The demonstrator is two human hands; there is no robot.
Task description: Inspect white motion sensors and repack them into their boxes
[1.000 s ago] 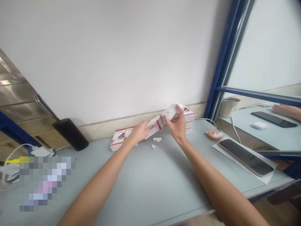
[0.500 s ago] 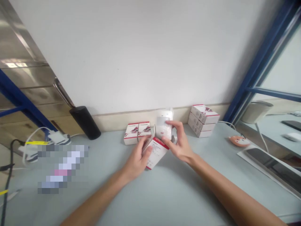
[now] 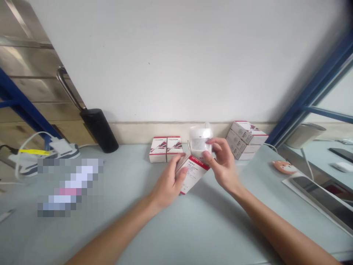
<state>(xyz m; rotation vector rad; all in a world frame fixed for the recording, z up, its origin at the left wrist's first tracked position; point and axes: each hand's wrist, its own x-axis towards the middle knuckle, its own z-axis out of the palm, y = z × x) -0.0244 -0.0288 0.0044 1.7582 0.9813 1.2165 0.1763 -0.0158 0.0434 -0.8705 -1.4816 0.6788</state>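
Note:
My left hand [image 3: 167, 187] is wrapped round a small white and red cardboard box [image 3: 193, 176] marked DETECTOR, tilted with its upper end raised. At that end, my right hand [image 3: 225, 170] pinches a white detector [image 3: 199, 142] in a clear plastic bag between thumb and fingers. The detector's lower part is behind the box's red edge, so how far it sits inside cannot be told. Two similar closed boxes [image 3: 166, 150] lie side by side on the table behind my left hand.
A stack of similar boxes [image 3: 242, 141] stands by the wall at right. Further right are an orange animal-faced item [image 3: 284, 166] and a dark phone-like slab [image 3: 321, 195] on white paper. At left stand a black cylinder [image 3: 99, 130] and a white power strip [image 3: 62, 150] with cables.
Both hands have come away from the wall-side boxes, and the box has turned its printed face toward me. The bagged detector has moved to the box's upper end. My view has shifted too.

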